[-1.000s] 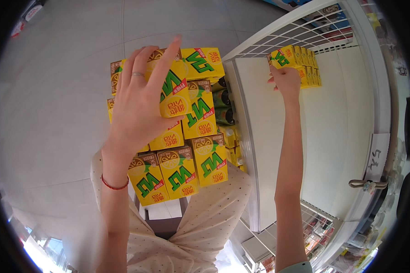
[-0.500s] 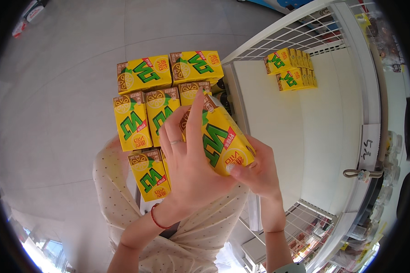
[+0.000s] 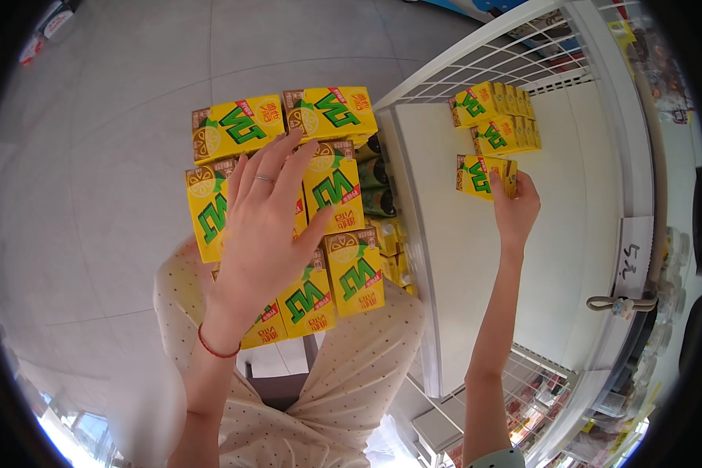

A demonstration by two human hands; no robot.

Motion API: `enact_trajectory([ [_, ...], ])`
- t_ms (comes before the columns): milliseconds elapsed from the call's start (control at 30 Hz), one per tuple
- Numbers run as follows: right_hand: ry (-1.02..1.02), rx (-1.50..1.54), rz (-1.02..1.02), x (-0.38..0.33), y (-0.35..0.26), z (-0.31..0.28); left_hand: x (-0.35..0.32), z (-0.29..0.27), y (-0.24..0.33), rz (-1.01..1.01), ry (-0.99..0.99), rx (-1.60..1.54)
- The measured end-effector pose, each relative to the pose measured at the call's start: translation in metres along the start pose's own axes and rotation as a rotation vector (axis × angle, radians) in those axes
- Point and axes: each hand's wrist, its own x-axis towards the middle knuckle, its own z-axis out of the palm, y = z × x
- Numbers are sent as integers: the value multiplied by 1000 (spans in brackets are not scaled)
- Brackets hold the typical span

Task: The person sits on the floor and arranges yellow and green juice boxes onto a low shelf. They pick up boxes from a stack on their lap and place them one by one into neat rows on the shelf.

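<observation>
Jutting left from right hand [image 3: 516, 212]: yellow carton [image 3: 477, 177] (gripped); shelf [image 3: 462, 269] beneath.

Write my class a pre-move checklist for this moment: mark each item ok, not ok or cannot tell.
1. Right hand gripping a yellow carton: ok.
2. Yellow carton facing the same way as the shelved cartons: ok.
3. Yellow carton resting on the white shelf: cannot tell.
4. Left hand over the grouped cartons: ok.
5. Left hand pressing on them: cannot tell.
6. Right hand free: not ok, holding the yellow carton.
</observation>
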Motion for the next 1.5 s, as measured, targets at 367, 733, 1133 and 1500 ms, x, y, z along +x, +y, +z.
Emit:
enact_trajectory([
  [367,44,-31,146,14,32,53,6,-10,-27,67,2,32],
  [733,-114,371,329,56,34,59,36,-4,-29,149,-88,159],
  [1133,-183,431,366,71,43,62,55,18,-54,124,-134,319],
  [1500,-566,-6,461,38,14,28,78,24,-68,140,-178,159],
])
